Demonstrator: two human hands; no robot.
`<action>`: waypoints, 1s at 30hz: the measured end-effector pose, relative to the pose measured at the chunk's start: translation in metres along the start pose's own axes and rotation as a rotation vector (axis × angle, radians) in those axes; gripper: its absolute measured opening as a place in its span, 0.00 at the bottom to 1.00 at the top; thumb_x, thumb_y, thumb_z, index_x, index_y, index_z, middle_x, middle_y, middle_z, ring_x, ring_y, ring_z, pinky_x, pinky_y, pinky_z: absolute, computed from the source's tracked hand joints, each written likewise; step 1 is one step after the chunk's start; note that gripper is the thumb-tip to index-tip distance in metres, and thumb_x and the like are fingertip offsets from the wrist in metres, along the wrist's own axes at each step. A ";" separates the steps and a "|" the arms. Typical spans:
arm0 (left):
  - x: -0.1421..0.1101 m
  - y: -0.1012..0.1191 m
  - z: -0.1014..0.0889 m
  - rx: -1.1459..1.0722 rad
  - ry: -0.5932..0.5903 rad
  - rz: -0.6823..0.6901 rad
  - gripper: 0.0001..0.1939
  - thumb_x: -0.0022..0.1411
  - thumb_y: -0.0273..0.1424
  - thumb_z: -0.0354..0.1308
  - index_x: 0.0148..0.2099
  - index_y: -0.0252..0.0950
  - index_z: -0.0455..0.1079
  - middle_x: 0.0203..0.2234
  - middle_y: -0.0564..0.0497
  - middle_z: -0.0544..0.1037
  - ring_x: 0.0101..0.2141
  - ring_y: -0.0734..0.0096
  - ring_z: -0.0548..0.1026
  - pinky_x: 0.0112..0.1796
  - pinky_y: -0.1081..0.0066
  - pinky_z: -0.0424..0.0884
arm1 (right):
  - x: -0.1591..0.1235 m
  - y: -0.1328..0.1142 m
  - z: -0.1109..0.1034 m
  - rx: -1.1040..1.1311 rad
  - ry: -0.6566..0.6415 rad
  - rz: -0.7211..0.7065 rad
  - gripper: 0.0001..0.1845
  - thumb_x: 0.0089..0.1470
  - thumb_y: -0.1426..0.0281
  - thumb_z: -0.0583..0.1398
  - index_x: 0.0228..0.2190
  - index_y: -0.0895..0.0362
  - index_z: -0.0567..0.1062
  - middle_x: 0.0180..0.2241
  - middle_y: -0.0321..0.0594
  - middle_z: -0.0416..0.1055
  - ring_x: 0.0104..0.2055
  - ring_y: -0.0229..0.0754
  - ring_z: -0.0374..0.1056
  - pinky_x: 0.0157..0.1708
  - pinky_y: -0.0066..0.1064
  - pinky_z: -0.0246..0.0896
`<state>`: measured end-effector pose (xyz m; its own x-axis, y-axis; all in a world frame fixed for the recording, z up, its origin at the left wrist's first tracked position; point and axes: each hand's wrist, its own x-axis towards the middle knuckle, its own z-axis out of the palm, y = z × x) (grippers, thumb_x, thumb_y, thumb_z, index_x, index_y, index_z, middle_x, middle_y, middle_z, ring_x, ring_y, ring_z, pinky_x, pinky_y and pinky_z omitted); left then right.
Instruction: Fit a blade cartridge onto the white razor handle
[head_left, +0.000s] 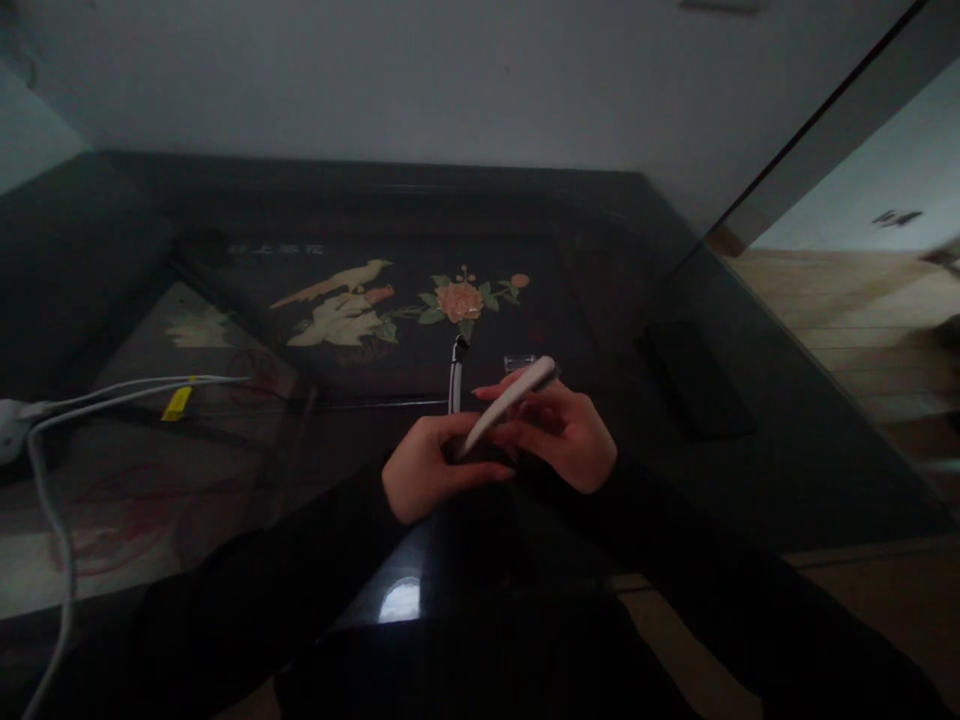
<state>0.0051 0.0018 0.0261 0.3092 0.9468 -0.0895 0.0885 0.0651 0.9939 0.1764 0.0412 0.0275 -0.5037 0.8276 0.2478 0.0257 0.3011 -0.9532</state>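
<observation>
Both hands meet above the near edge of a dark glass-topped table [720, 330]. My right hand [562, 430] is closed around a slim white pen-like stick [510, 397] that slants up to the right. My left hand [427, 468] is curled, its fingers closed on the lower end of the same white stick. Just beyond the hands, a second thin white stick [454, 378] with a dark tip lies on the table. A small clear cap-like piece [519, 362] rests next to it.
Under the glass is a painted panel with a bird [337, 300] and a flower [460, 300]. White cables [112, 395] with a yellow tag [178, 403] run in from the left. A dark flat object [697, 385] lies at right. Wooden floor shows beyond the table's right edge.
</observation>
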 end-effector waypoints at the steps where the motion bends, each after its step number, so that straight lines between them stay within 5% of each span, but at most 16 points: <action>1: -0.001 -0.001 0.001 -0.021 -0.033 -0.006 0.09 0.45 0.29 0.67 0.32 0.33 0.75 0.25 0.53 0.78 0.25 0.72 0.73 0.28 0.74 0.70 | 0.000 0.001 0.001 0.003 -0.046 -0.028 0.11 0.52 0.61 0.64 0.36 0.53 0.80 0.36 0.40 0.67 0.38 0.40 0.65 0.32 0.31 0.64; 5: -0.004 -0.007 0.003 -0.064 -0.130 -0.059 0.09 0.45 0.28 0.67 0.33 0.32 0.76 0.25 0.52 0.79 0.27 0.71 0.75 0.31 0.73 0.72 | -0.001 0.003 0.003 0.022 -0.126 -0.082 0.09 0.50 0.61 0.65 0.30 0.53 0.81 0.38 0.41 0.67 0.39 0.41 0.65 0.36 0.34 0.65; 9: -0.004 -0.008 0.002 -0.012 -0.238 -0.085 0.07 0.46 0.27 0.67 0.31 0.32 0.76 0.20 0.54 0.76 0.21 0.75 0.72 0.26 0.76 0.69 | -0.001 -0.002 0.003 0.122 -0.066 -0.104 0.11 0.51 0.60 0.64 0.26 0.54 0.79 0.35 0.40 0.70 0.38 0.41 0.67 0.38 0.35 0.64; 15: 0.001 -0.009 0.000 -0.056 -0.221 -0.086 0.08 0.48 0.28 0.67 0.32 0.31 0.73 0.32 0.45 0.82 0.30 0.69 0.78 0.30 0.73 0.73 | 0.006 -0.013 -0.016 0.407 0.367 -0.098 0.10 0.59 0.58 0.56 0.32 0.51 0.67 0.26 0.34 0.71 0.27 0.38 0.69 0.30 0.33 0.66; 18: 0.002 -0.008 -0.002 -0.116 -0.180 -0.081 0.10 0.49 0.28 0.67 0.32 0.31 0.70 0.38 0.41 0.82 0.33 0.67 0.80 0.31 0.71 0.75 | 0.011 -0.013 -0.026 0.454 0.461 -0.127 0.09 0.59 0.60 0.55 0.32 0.51 0.64 0.20 0.30 0.65 0.21 0.35 0.65 0.23 0.28 0.62; 24: 0.002 0.004 -0.010 0.020 0.071 0.042 0.08 0.52 0.28 0.65 0.33 0.31 0.70 0.34 0.43 0.82 0.25 0.73 0.78 0.27 0.74 0.73 | 0.013 0.000 -0.019 0.406 0.295 0.093 0.13 0.55 0.58 0.60 0.32 0.54 0.67 0.17 0.25 0.55 0.13 0.27 0.44 0.12 0.24 0.36; 30: -0.002 0.007 -0.015 0.339 0.342 0.282 0.07 0.54 0.30 0.65 0.36 0.33 0.77 0.31 0.47 0.82 0.27 0.72 0.77 0.31 0.74 0.74 | 0.003 -0.006 -0.005 -0.073 0.085 0.124 0.11 0.49 0.63 0.65 0.33 0.56 0.74 0.18 0.27 0.53 0.19 0.30 0.48 0.19 0.26 0.45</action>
<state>-0.0094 0.0054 0.0338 0.0449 0.9649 0.2588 0.3640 -0.2570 0.8952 0.1792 0.0445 0.0350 -0.4182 0.8965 0.1461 0.1469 0.2255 -0.9631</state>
